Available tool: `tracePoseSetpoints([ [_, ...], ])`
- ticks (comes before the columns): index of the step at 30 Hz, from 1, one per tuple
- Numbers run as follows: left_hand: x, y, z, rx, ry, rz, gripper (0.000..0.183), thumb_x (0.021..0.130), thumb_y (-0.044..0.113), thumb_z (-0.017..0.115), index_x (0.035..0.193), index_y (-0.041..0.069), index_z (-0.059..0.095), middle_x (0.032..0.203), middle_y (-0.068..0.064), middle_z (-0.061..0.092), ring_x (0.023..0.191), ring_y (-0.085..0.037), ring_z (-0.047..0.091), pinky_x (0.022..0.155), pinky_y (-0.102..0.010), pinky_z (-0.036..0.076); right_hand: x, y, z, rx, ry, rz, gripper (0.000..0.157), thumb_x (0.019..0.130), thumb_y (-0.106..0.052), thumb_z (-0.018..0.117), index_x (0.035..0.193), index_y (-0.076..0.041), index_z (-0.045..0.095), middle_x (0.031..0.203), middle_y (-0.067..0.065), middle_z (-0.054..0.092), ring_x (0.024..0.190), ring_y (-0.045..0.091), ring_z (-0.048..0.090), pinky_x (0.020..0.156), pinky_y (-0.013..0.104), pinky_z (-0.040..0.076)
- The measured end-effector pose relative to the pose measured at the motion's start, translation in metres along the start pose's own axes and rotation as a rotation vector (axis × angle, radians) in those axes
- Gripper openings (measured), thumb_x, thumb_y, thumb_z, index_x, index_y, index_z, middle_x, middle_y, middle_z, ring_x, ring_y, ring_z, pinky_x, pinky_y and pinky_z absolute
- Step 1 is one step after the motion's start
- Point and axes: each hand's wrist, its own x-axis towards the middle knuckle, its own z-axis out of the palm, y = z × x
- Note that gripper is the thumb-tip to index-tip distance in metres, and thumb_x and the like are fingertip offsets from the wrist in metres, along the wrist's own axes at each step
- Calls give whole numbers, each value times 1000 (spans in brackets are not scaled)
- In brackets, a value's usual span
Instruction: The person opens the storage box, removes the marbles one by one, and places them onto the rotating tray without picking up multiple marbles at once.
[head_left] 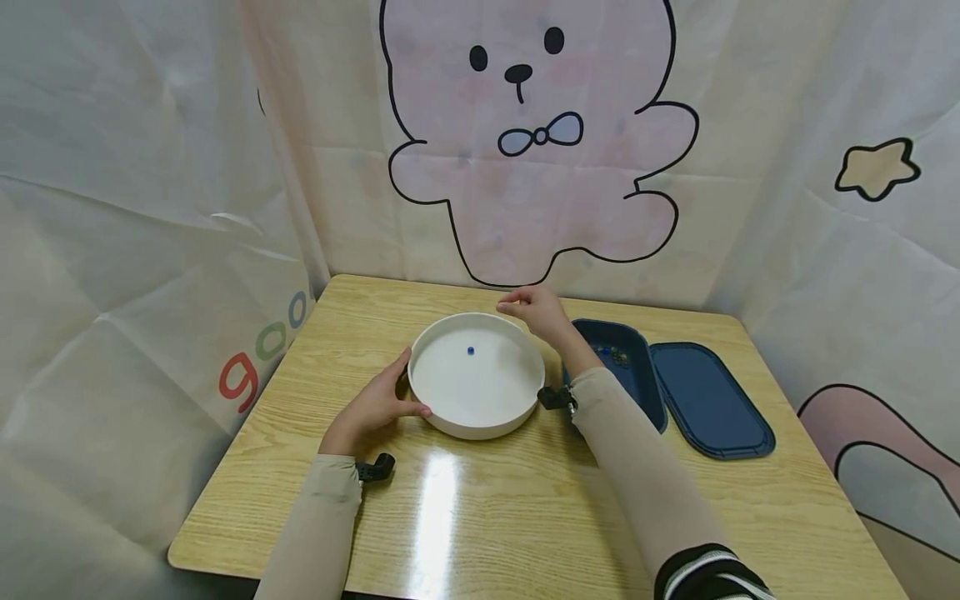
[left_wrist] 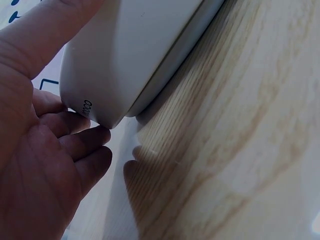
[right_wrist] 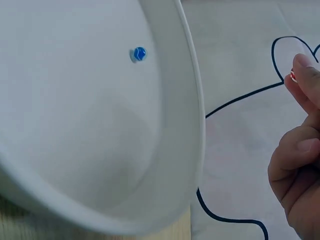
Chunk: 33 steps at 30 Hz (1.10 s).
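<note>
A round white shallow dish [head_left: 480,396] sits on the wooden table, with one blue-and-white marble [right_wrist: 140,53] lying on its floor. My left hand [head_left: 378,404] holds the dish at its left side, thumb along the near wall and fingers around the outer wall. In the left wrist view the fingertips [left_wrist: 102,135] press against the wall low down, beside small dark lettering. Above the far right rim, my right hand [head_left: 542,312] pinches a red-and-white marble [right_wrist: 293,75] between thumb and forefinger, mostly covered by them.
Right of the dish stands a dark blue rectangular container [head_left: 647,392] with several marbles [head_left: 618,357] inside, partly hidden by the right forearm. Its blue lid [head_left: 712,400] lies flat beside it. A printed curtain [head_left: 345,183] hangs behind the table's far edge.
</note>
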Motion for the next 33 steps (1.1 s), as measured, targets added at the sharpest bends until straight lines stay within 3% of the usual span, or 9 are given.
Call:
tracePoseSetpoints([
  [10, 0, -3, -1, 9, -7, 4, 134, 70, 49, 92, 167, 17, 5, 172, -1, 10, 158, -22, 13, 127, -48, 18, 13, -3, 31, 1, -35, -1, 22, 90, -39, 80, 101, -20, 80, 66, -1, 43, 61, 16, 37, 54, 29, 31],
  [16, 0, -2, -1, -4, -10, 5, 131, 73, 43, 92, 167, 17, 5, 172, 0, 9, 158, -21, 12, 127, -48, 17, 18, -3, 46, 1, -73, -13, 15, 92, -28, 80, 103, -19, 80, 68, -1, 42, 61, 15, 36, 53, 27, 30],
  [27, 0, 0, -2, -26, -18, 6, 126, 78, 31, 92, 166, 26, 2, 172, 2, 7, 157, -18, 10, 127, -45, 17, 22, 8, 67, 39, -165, 61, 26, 93, -22, 79, 115, -10, 77, 66, -2, 41, 51, 12, 35, 47, 25, 29],
  [33, -1, 2, -2, -6, -12, 8, 126, 78, 31, 92, 167, 23, 2, 172, -2, 8, 158, -22, 11, 127, -48, 18, 23, 12, 74, 48, -216, 82, 28, 93, -16, 78, 120, -6, 74, 68, -2, 42, 50, 11, 35, 46, 25, 29],
])
